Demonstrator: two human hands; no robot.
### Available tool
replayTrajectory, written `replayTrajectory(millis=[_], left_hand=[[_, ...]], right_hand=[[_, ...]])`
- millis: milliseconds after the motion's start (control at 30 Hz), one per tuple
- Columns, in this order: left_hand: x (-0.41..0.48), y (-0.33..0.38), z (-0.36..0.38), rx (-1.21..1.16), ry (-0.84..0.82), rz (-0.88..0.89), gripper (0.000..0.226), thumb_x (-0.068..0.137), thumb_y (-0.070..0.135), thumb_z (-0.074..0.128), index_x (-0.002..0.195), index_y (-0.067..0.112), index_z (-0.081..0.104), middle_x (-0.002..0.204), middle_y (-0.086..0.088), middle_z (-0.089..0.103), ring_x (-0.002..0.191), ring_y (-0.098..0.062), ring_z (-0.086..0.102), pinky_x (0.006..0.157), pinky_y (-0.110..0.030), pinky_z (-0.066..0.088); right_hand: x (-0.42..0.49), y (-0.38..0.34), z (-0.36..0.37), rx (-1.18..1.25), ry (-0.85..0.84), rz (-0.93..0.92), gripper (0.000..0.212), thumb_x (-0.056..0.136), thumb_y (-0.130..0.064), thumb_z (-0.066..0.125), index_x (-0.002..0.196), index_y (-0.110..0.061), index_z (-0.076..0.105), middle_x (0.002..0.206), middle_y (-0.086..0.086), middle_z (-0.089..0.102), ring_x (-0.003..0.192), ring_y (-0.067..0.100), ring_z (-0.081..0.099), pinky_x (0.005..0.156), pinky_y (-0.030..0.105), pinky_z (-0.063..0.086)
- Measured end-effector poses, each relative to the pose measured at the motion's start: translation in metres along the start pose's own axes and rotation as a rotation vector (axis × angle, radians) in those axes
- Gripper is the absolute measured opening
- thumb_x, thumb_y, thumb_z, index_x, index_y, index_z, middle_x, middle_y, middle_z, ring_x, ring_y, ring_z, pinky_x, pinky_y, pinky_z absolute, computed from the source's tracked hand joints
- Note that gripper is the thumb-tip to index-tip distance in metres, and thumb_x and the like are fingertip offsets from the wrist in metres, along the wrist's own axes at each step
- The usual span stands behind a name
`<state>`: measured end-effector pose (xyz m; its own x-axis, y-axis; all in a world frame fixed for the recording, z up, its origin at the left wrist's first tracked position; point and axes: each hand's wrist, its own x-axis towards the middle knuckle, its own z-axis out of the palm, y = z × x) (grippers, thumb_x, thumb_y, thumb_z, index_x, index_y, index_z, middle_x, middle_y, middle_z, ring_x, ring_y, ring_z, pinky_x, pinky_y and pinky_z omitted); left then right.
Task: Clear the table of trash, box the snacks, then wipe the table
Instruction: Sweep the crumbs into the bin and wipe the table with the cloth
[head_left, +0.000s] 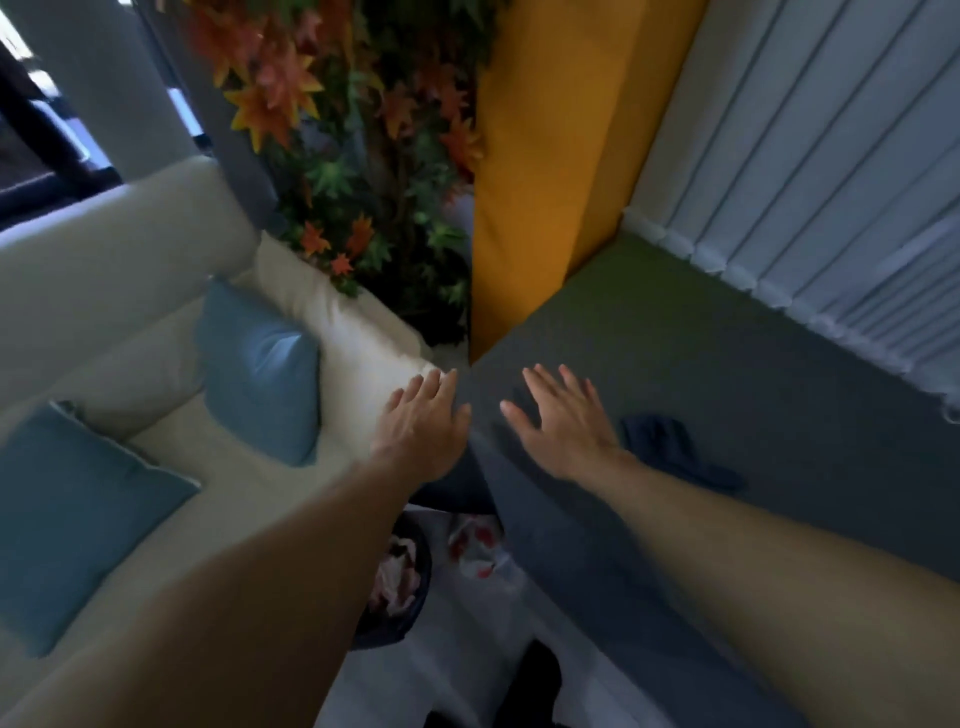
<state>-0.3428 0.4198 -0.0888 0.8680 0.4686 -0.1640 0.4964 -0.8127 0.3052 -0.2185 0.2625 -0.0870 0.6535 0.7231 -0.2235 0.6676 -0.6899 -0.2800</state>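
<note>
The fingers of the left hand are seen straight and slightly spread, with nothing held. Those of the right hand are likewise stretched flat and spread, and nothing is gripped by them. Both hands are held out palms down, near each other but apart.

Under the right hand the grey bench is seen, if bench it is, for that is left unsettled by the blur. A dark cloth lies crumpled on it just beside the right wrist. Below the forearms a dark bin is seen with crumpled wrappers inside. A white-and-red wrapper lies just beside it, and what it rests on cannot be told. No snacks or box are in view. To the left a cream sofa with blue cushions is seen.

The trash step is judged largely done, and wiping is judged to be in hand. The next move would call for the right hand to be brought to the cloth and closed on it, and the cloth then swept over the surface.
</note>
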Motion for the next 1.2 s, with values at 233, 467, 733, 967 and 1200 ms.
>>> replayTrajectory(millis=[233,467,733,967,1200], left_hand=[[0.048,0.089,0.04,0.023,-0.127,0.123,0.062,0.106,0.047,0.028,0.16,0.022,0.013,0.168,-0.003,0.014,0.154,-0.025,0.013,0.125,-0.042,0.013],[0.101,0.121,0.069,0.066,-0.204,0.194,0.062,0.107,0.049,0.023,0.161,0.024,0.005,0.169,0.0,0.002,0.155,-0.024,0.003,0.126,-0.041,0.007],[0.176,0.132,0.105,0.057,-0.157,0.149,0.063,0.106,0.048,0.025,0.161,0.025,0.004,0.169,-0.002,-0.003,0.155,-0.031,-0.004,0.126,-0.045,0.004],[0.182,0.122,0.136,0.174,-0.006,0.154,0.064,0.104,0.053,0.017,0.161,0.026,0.011,0.169,-0.005,0.006,0.155,-0.032,-0.001,0.126,-0.047,0.004],[0.184,0.123,0.133,0.203,-0.012,0.146,0.064,0.103,0.055,0.015,0.161,0.027,0.012,0.169,-0.004,0.004,0.155,-0.03,-0.004,0.126,-0.047,0.004]], right_hand=[[-0.024,0.107,-0.003,-0.012,0.032,0.125,0.074,0.098,-0.066,0.019,0.158,-0.024,0.015,0.165,-0.006,0.013,0.152,0.022,0.002,0.123,0.047,0.002],[-0.046,0.177,0.024,-0.024,-0.027,0.094,0.069,0.098,-0.064,0.02,0.157,-0.029,0.019,0.165,-0.011,0.01,0.153,0.02,0.003,0.122,0.046,0.013],[-0.031,0.219,0.06,-0.016,0.268,-0.107,0.044,0.101,-0.036,0.046,0.141,-0.021,0.053,0.148,-0.007,0.05,0.121,0.027,0.05,0.09,0.044,0.051],[0.057,0.244,0.049,0.005,0.48,-0.113,0.036,0.098,-0.019,0.051,0.131,-0.012,0.063,0.14,-0.005,0.058,0.101,0.031,0.055,0.09,0.038,0.052],[0.158,0.244,0.019,0.168,0.555,0.164,0.034,0.099,-0.022,0.052,0.128,-0.011,0.064,0.136,0.002,0.062,0.104,0.03,0.051,0.09,0.039,0.05]])
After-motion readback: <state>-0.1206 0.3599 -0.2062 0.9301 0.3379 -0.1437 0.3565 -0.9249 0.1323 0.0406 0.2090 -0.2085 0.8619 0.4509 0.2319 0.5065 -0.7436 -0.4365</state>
